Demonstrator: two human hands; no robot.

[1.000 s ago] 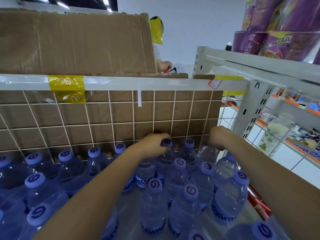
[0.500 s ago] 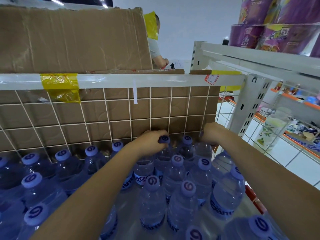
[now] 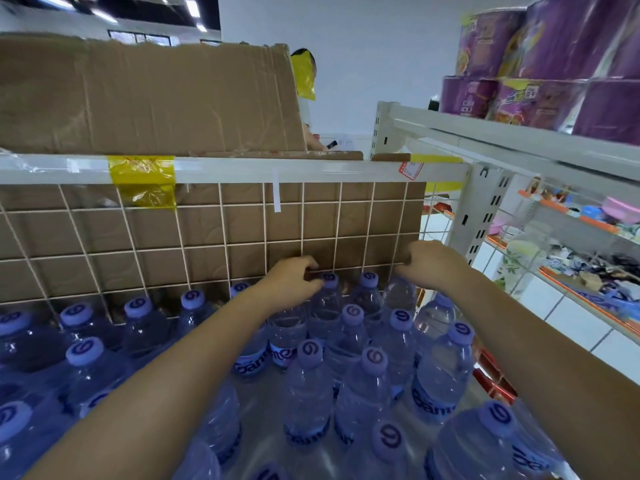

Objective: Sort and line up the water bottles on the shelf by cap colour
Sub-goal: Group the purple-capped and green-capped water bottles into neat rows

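1. Cardboard box (image 3: 145, 98) is sitting on top of the shelf (image 3: 311, 169), w/ more cardboard showing behind the wire grid (image 3: 221, 237) at the back.
2. Purple packs (image 3: 554, 71) are stacking up on the neighbouring rack, upper right.
3. Water bottles (image 3: 346, 375) are standing upright on the shelf deck, packed close in rows back to the wire grid; all visible caps are looking the same pale purple w/ a dark swirl.
4. Left hand (image 3: 291, 282) is reaching to the back row, fingers curling round the cap (image 3: 329, 279) of a bottle just in front of the grid; grip is clenched on that cap.
5. Right hand (image 3: 427, 263) is reaching to the back right corner, fingers curling over the top of the corner bottle (image 3: 401, 296); its cap is hidden under the hand, so the grip is apparently grasping it.
6. Yellow tape (image 3: 142, 180) is wrapping the shelf rail, left of centre.
7. Small red-and-white tag (image 3: 410, 169) is sticking on the rail near the right post.
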